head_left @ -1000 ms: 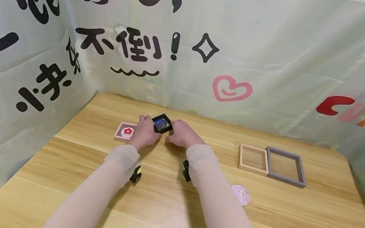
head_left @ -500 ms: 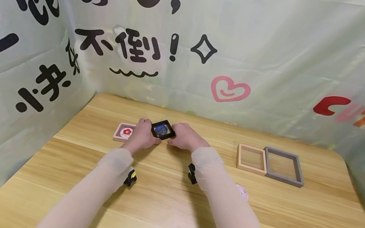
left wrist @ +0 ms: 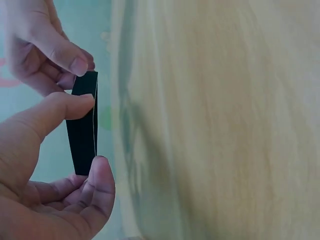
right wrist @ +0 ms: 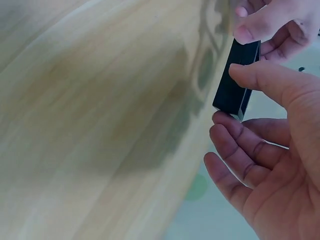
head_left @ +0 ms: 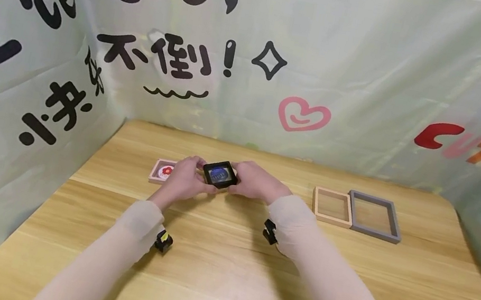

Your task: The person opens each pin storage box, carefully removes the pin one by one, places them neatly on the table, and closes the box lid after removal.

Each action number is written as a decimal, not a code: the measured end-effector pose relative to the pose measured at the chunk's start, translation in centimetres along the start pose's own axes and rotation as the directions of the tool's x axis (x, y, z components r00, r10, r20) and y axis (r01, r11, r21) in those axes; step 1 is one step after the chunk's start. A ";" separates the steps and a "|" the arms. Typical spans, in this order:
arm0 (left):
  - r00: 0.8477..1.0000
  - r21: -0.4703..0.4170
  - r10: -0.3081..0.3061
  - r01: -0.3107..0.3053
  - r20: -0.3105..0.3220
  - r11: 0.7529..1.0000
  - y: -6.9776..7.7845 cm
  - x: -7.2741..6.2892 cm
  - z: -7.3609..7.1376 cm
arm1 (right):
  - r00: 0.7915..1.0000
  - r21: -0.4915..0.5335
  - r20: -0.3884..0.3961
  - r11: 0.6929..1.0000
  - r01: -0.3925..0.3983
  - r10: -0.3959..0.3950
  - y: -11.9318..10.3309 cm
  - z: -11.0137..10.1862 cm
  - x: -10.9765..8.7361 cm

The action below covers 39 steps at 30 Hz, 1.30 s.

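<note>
Both hands hold a small black square display frame over the far part of the table. Behind its clear window a dark blue round piece shows in the head view. My left hand grips the left side, thumb on the near edge and fingers around the corner. My right hand pinches the right side, thumb on the edge, fingertips at the corner below. Left of the hands lies a pink frame with a red-flower round badge in it; the left hand covers its right part.
On the right of the wooden table a peach square frame and a larger grey frame lie side by side. A printed cloth hangs behind the table and along both sides.
The black frame has moved slightly right and nearer, turning from a diamond pose to a straighter one. Both forearms have spread apart, and the right one now hides the pink round badge.
</note>
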<state>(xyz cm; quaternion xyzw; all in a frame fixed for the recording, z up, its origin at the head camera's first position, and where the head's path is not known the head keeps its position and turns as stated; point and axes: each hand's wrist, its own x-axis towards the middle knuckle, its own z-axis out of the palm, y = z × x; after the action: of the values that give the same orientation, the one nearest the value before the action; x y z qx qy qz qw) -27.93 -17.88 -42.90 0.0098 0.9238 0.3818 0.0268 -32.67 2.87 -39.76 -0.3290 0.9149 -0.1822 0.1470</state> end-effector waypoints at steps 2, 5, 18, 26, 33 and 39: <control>1.000 -0.037 0.008 -0.008 0.008 0.999 0.3 -0.3 -0.2 | 1.000 -0.002 0.004 1.000 0.014 -0.014 -0.1 -0.5 -0.7; 1.000 -0.069 0.015 -0.013 0.021 0.998 0.6 -0.9 -0.5 | 0.999 -0.002 0.002 0.999 0.047 -0.047 -0.2 -1.2 -1.8; 0.989 -0.191 0.117 -0.097 0.092 0.977 2.6 -4.0 -0.8 | 0.995 -0.057 -0.082 0.997 0.058 -0.062 -1.2 -2.6 -7.0; 0.973 -0.231 0.178 -0.141 0.147 0.963 4.6 -6.1 -0.5 | 0.984 -0.021 -0.140 0.994 0.112 -0.113 -1.2 -2.7 -10.3; 0.961 -0.290 0.236 -0.186 0.147 0.939 6.2 -8.2 -0.2 | 0.969 0.051 -0.196 0.985 0.164 -0.151 -1.1 -1.9 -12.7; 0.943 -0.320 0.308 -0.256 0.124 0.912 6.4 -9.8 0.2 | 0.945 0.076 -0.270 0.974 0.213 -0.186 -1.4 -1.0 -14.5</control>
<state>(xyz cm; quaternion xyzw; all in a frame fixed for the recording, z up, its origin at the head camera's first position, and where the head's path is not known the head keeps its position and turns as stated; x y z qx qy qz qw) -18.10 -13.55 -38.14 0.1720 0.8382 0.5149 0.0521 -21.56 11.59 -36.15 -0.3849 0.8774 -0.2855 0.0229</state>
